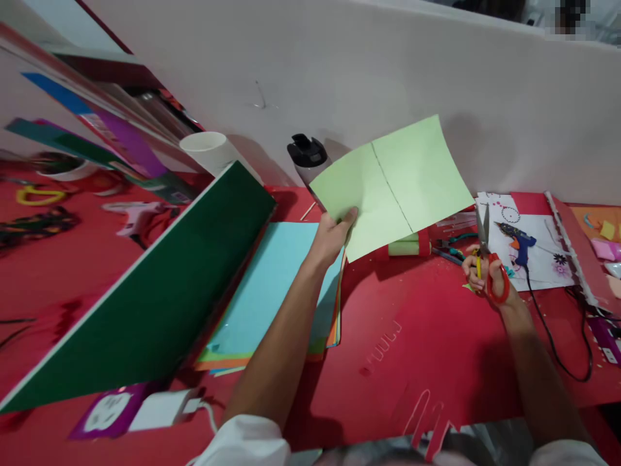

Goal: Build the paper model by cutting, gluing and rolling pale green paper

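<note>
Pale-green sheet [412, 175], one, crossed by a dark line [391, 188]: I log it remotely above the red table [412, 349], pinched in the left hand [334, 234]. Scissors [484, 239], blades up, gripped in the right hand [497, 283]. Blue glue gun [520, 244], just beside that hand.

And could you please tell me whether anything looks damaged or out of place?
Yes: pale wavy marks on the red tabletop, at the view's lower middle, odd because they look like stray residue; and a small dark mark on the pale wall left of the bottle, possibly a crack or scratch.
</note>
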A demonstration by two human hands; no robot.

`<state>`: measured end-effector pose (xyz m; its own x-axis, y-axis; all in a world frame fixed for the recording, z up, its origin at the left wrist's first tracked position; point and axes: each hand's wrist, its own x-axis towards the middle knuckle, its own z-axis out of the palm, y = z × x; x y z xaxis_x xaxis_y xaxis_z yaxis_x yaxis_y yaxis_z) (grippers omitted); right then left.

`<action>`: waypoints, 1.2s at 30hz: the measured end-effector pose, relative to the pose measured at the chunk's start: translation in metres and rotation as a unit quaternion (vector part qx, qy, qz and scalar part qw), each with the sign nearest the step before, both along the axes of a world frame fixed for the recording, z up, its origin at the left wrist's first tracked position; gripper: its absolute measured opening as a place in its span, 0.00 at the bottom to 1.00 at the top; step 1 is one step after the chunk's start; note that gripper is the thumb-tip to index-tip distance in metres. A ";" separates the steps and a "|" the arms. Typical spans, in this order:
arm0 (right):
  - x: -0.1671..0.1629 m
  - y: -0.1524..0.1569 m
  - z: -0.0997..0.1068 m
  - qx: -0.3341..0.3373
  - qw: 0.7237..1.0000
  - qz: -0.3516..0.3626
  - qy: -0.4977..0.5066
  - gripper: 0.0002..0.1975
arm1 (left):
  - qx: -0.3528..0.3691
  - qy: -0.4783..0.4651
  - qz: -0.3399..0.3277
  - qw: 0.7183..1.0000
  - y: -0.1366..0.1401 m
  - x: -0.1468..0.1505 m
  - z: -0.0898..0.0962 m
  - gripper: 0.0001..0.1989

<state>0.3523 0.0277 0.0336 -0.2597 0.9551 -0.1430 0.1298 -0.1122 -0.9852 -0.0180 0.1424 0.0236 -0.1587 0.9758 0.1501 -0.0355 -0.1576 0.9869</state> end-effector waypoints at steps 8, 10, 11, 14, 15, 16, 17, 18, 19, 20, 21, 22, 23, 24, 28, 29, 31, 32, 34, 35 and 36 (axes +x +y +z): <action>-0.010 -0.006 -0.006 -0.032 0.996 0.076 -0.022 0.43 | 0.041 -0.007 0.018 0.999 -0.001 0.009 0.002 0.29; -0.019 -0.006 -0.009 -0.071 0.994 0.079 -0.017 0.42 | 0.049 0.000 0.020 0.999 -0.004 0.012 0.004 0.29; -0.024 -0.006 -0.010 -0.089 0.993 0.079 -0.011 0.41 | 0.052 0.005 0.019 0.998 -0.006 0.014 0.006 0.29; -0.037 -0.008 -0.014 -0.097 0.992 0.083 0.004 0.41 | 0.048 0.028 0.010 0.998 -0.012 0.020 0.012 0.31; -0.041 -0.009 -0.014 -0.088 0.993 0.082 0.003 0.41 | 0.045 0.039 0.003 0.998 -0.013 0.022 0.014 0.32; -0.044 -0.010 -0.015 -0.077 0.994 0.077 0.002 0.42 | 0.045 0.052 -0.005 0.998 -0.015 0.024 0.016 0.33; -0.047 -0.011 -0.015 -0.067 0.995 0.073 -0.001 0.42 | 0.047 0.065 -0.013 0.997 -0.016 0.025 0.018 0.33; -0.049 -0.012 -0.015 -0.058 0.996 0.069 -0.004 0.42 | 0.051 0.077 -0.020 0.996 -0.017 0.025 0.020 0.33; -0.051 -0.013 -0.014 -0.047 0.997 0.065 -0.008 0.43 | 0.056 0.087 -0.024 0.994 -0.018 0.026 0.021 0.34; -0.053 -0.014 -0.013 -0.035 0.997 0.060 -0.013 0.42 | 0.060 0.095 -0.026 0.993 -0.018 0.026 0.022 0.34; -0.056 -0.015 -0.012 -0.023 0.998 0.054 -0.018 0.42 | 0.062 0.099 -0.027 0.993 -0.019 0.026 0.023 0.34; -0.058 -0.015 -0.011 -0.012 0.999 0.047 -0.021 0.41 | 0.064 0.102 -0.028 0.992 -0.019 0.026 0.023 0.35; -0.060 -0.016 -0.009 -0.004 0.999 0.042 -0.023 0.41 | 0.065 0.104 -0.029 0.992 -0.019 0.027 0.023 0.35; -0.062 -0.016 -0.008 0.001 0.999 0.038 -0.023 0.41 | 0.067 0.105 -0.030 0.992 -0.019 0.027 0.023 0.35; -0.069 -0.018 -0.004 0.003 0.999 0.035 -0.018 0.40 | 0.071 0.111 -0.042 0.990 -0.019 0.029 0.019 0.35; -0.069 -0.018 -0.003 0.003 0.999 0.036 -0.017 0.40 | 0.070 0.112 -0.046 0.990 -0.019 0.029 0.019 0.35; -0.070 -0.019 -0.003 0.002 0.999 0.039 -0.018 0.39 | 0.069 0.113 -0.053 0.990 -0.019 0.030 0.018 0.35; -0.070 -0.019 -0.002 0.004 0.999 0.041 -0.020 0.38 | 0.070 0.112 -0.055 0.990 -0.020 0.030 0.019 0.36; -0.069 -0.019 -0.001 0.009 0.999 0.042 -0.029 0.38 | 0.072 0.113 -0.058 0.989 -0.021 0.030 0.020 0.36; -0.069 -0.019 0.000 0.011 0.998 0.043 -0.034 0.38 | 0.071 0.115 -0.060 0.989 -0.021 0.030 0.021 0.36; -0.069 -0.019 0.000 0.012 0.998 0.042 -0.039 0.37 | 0.068 0.117 -0.061 0.989 -0.021 0.030 0.022 0.36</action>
<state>0.2836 0.0091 0.0340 -0.3285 0.9336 -0.1429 0.2138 -0.0738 -0.9741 0.0124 0.1209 0.0457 0.0130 0.9539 0.2999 0.1645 -0.2979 0.9403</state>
